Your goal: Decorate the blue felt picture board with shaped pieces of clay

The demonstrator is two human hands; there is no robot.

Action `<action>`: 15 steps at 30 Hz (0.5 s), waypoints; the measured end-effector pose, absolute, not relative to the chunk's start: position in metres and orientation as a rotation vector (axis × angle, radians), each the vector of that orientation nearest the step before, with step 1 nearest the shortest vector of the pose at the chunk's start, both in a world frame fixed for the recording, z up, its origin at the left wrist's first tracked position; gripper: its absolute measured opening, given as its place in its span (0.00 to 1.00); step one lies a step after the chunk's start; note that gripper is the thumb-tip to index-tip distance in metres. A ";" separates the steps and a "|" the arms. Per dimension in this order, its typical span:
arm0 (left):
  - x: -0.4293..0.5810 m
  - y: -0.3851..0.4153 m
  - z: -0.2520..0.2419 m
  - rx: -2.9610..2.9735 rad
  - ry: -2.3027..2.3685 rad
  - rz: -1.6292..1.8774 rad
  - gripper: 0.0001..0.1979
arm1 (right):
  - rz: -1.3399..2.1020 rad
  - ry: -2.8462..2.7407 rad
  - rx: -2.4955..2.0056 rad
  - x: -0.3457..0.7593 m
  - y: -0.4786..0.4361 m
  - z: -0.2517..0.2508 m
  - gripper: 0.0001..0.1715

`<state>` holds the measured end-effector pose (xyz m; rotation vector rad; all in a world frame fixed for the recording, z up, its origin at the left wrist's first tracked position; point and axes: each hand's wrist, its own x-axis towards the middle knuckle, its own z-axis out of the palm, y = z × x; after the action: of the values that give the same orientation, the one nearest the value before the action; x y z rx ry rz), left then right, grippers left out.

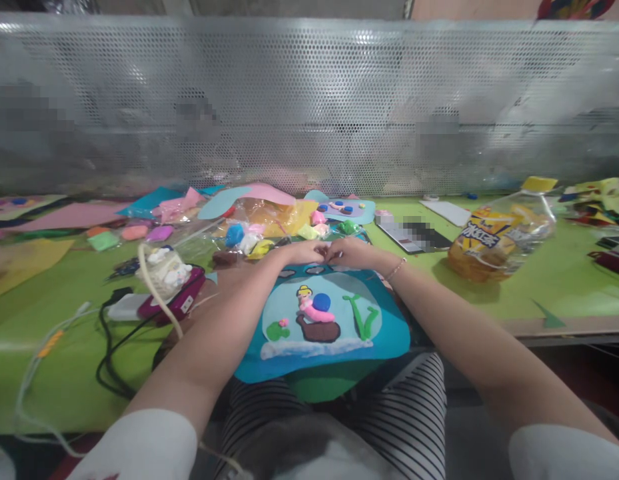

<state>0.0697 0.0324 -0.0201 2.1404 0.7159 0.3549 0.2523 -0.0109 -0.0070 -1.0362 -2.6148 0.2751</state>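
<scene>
Clay picture lies right before you in the head view, its blue backing reaching past the near edge of the tabletop toward you. Much of it looks done: near its middle sit a yellow-topped figure with a pink lower body, a blue ball and a brown shape; green weed stands toward its right side, a green pad toward its left, and a white strip runs along its near side. Work seems to be going on at its far edge, by the ringed ovals. There your left hand and right hand meet, their fingers bent and drawn close at the tips; whether they pinch a small piece, I cannot tell. How much is left does not show, though coloured lumps lie beyond the clay picture's left side, and a second card lies beyond its far edge.
</scene>
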 end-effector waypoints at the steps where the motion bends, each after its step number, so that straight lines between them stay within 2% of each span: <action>1: 0.069 0.033 -0.021 2.138 0.703 0.350 0.12 | 0.267 -2.626 -1.023 0.253 -0.011 -0.006 0.10; 6: 0.070 0.035 -0.026 2.124 0.675 0.344 0.10 | 0.222 -2.681 -1.000 0.254 -0.013 -0.003 0.11; 15: 0.073 0.033 -0.025 2.179 0.744 0.310 0.15 | 0.098 -2.801 -0.952 0.256 -0.014 -0.002 0.13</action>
<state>0.0729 0.0325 -0.0250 2.1794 0.7440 0.3103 0.2557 -0.0141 -0.0023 -0.9524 -2.8009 0.0980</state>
